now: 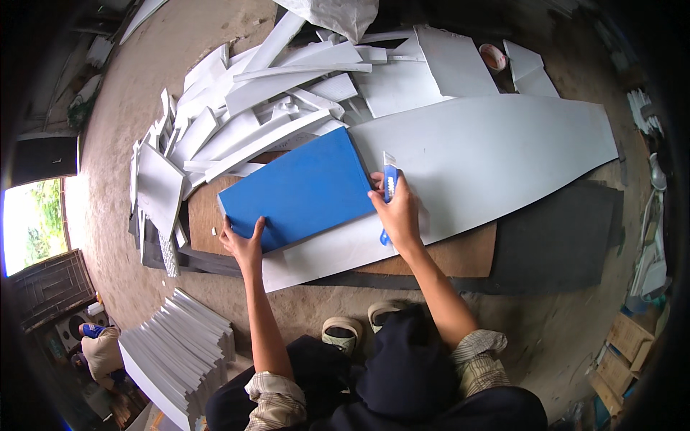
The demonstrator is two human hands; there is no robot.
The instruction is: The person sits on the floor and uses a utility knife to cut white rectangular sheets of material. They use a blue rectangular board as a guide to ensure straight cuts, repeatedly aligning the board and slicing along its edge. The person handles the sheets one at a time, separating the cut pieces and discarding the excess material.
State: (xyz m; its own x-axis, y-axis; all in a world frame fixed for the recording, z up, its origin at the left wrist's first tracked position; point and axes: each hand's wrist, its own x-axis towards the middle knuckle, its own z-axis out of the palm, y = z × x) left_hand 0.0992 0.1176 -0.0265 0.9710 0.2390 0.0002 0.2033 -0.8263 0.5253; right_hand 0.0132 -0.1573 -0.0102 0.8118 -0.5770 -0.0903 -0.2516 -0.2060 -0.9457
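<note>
One blue board (pixel 298 190) lies across the white sheet's (pixel 496 161) left end. The left hand (pixel 244 246), thumb spread from fingers, touches its near left corner; the right hand (pixel 399 215) grips a cutter (pixel 390 185) beside its right edge.

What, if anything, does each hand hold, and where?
The right hand holds a utility knife around its middle and touches the blue panel. The left hand touches the panel's lower left corner; grip unclear.
</note>
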